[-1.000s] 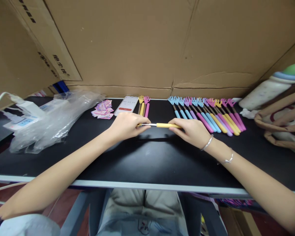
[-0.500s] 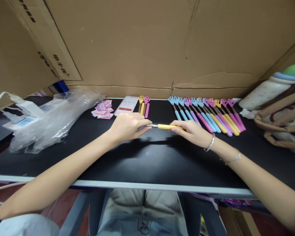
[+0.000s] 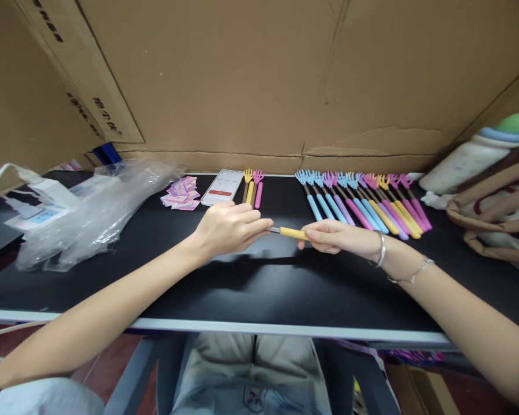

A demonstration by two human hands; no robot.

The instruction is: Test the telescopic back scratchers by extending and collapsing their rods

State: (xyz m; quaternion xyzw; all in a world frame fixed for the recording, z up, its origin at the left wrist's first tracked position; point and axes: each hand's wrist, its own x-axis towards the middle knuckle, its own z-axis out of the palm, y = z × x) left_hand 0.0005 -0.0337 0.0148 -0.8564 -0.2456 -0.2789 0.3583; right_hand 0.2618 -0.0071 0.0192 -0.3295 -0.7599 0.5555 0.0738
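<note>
Black table [image 3: 259,294]: left hand [image 3: 231,229] and right hand [image 3: 339,236], each grip closed on the yellow stick [image 3: 292,233], held above the middle; stick's shifted nearer, less metal showing, so handling seems ongoing.

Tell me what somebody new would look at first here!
Probably the rainbow row of sticks with tiny hands, lying on the black table right of the middle. Next might be the yellow-handled stick in the centre, held up between the left hand and the right hand. Over on the left, the shiny, crumpled clear plastic stands out too.
</note>
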